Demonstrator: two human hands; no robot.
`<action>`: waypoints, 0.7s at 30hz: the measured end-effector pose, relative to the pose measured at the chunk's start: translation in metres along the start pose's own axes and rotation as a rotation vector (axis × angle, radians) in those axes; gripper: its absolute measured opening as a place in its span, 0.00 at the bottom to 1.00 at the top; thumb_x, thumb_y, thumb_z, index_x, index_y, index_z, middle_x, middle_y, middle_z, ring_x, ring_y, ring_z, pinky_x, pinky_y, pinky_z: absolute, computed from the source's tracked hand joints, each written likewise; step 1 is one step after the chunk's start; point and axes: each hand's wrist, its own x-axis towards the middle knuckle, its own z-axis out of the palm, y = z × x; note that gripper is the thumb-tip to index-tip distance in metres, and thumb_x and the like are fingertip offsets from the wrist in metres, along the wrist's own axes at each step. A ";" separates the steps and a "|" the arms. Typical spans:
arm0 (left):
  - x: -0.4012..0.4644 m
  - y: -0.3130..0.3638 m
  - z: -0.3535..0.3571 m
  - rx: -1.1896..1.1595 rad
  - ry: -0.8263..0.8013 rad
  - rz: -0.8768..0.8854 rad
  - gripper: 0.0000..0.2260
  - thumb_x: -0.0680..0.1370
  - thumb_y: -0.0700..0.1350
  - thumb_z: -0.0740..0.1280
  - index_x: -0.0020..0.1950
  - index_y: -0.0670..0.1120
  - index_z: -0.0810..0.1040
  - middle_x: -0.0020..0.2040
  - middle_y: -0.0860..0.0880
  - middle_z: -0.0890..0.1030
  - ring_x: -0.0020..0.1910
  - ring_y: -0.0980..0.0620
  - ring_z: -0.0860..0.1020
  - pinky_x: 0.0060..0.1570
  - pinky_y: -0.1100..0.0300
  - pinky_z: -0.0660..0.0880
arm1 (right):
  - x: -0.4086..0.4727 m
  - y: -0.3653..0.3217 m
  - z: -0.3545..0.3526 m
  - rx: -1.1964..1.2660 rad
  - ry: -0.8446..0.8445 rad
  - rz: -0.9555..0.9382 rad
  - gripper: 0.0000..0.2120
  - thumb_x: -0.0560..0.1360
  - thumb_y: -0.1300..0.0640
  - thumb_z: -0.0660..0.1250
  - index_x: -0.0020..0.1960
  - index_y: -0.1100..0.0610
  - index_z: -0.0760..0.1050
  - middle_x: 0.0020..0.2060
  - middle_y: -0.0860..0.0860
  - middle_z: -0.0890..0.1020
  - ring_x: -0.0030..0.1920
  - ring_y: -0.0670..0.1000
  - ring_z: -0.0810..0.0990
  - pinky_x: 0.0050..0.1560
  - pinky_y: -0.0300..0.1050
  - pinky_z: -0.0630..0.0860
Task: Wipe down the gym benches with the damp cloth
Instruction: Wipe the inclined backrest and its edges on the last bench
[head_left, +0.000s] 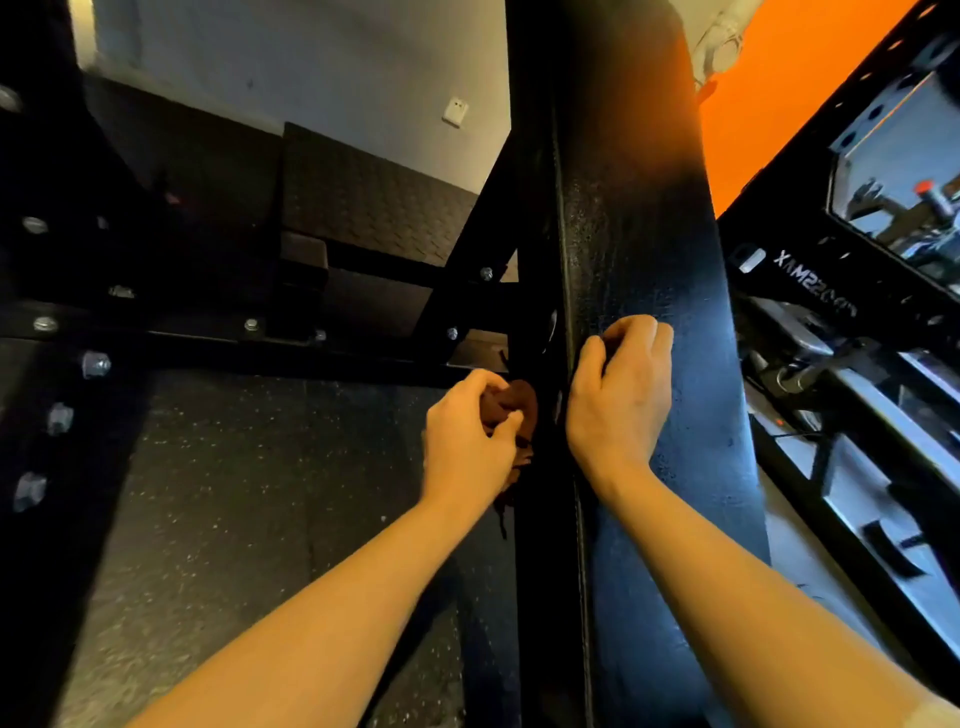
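A long black padded gym bench (649, 234) runs from the bottom of the view up the middle. My left hand (467, 441) grips a bunched dark brown cloth (514, 405) against the bench's left side edge, and frayed threads hang below it. My right hand (621, 395) sits on the bench's top surface near that same edge. Its fingers are curled, and a small brown bit of cloth shows between thumb and fingers. The stretch of cloth between the two hands is lost in shadow.
A black steel rack frame (93, 364) with large bolts crosses the left side over a speckled rubber floor (234, 493). To the right stands more black equipment with a mirror panel (893, 171) against an orange wall (779, 104). A white wall socket (455, 110) sits on the far wall.
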 end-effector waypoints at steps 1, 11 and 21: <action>0.001 0.000 0.000 -0.034 0.026 -0.010 0.09 0.73 0.38 0.72 0.49 0.48 0.78 0.43 0.51 0.80 0.44 0.54 0.79 0.46 0.54 0.78 | -0.001 0.000 0.000 0.013 -0.012 -0.003 0.03 0.77 0.59 0.61 0.46 0.56 0.66 0.46 0.52 0.70 0.44 0.56 0.71 0.42 0.44 0.63; 0.006 -0.008 0.006 -0.037 0.016 0.016 0.09 0.73 0.37 0.71 0.48 0.48 0.76 0.44 0.50 0.80 0.44 0.55 0.78 0.45 0.60 0.75 | -0.001 0.010 -0.001 0.229 0.036 0.050 0.10 0.78 0.53 0.54 0.42 0.56 0.67 0.39 0.47 0.70 0.39 0.34 0.69 0.41 0.28 0.64; 0.000 0.017 0.013 -0.140 0.043 0.275 0.11 0.71 0.39 0.70 0.53 0.43 0.79 0.49 0.50 0.79 0.49 0.59 0.77 0.50 0.72 0.71 | -0.001 0.016 0.002 0.216 0.048 0.046 0.10 0.78 0.52 0.54 0.40 0.55 0.66 0.36 0.45 0.68 0.38 0.36 0.69 0.40 0.30 0.64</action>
